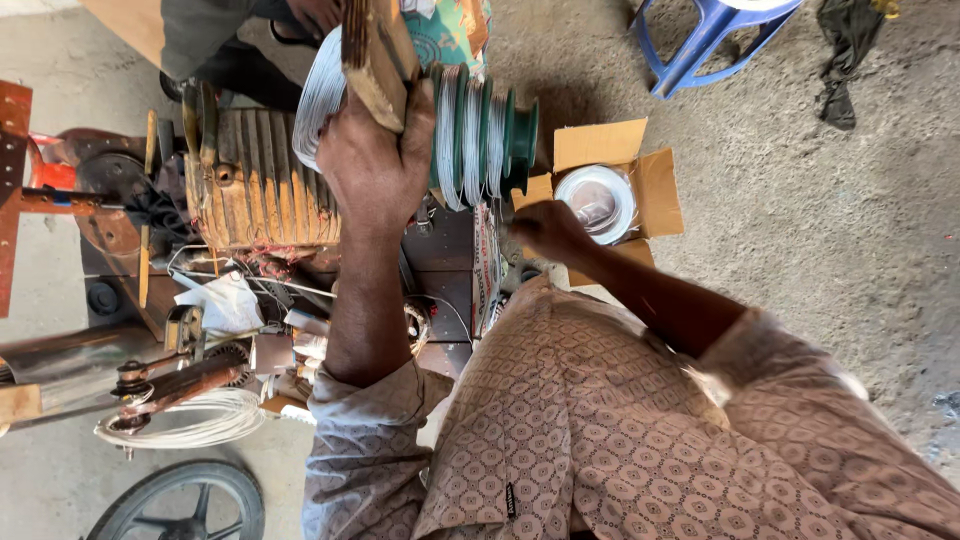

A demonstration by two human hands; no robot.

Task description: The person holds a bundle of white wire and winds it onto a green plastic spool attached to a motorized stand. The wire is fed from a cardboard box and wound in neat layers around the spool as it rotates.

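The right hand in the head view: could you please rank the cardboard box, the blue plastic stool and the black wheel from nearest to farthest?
From the right hand:
1. Cardboard box, right beside it.
2. Blue plastic stool, farther off at top right.
3. Black wheel, farthest, bottom left.

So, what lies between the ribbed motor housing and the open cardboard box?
In the head view, the green stepped former wound with white wire lies between the ribbed motor housing and the cardboard box.
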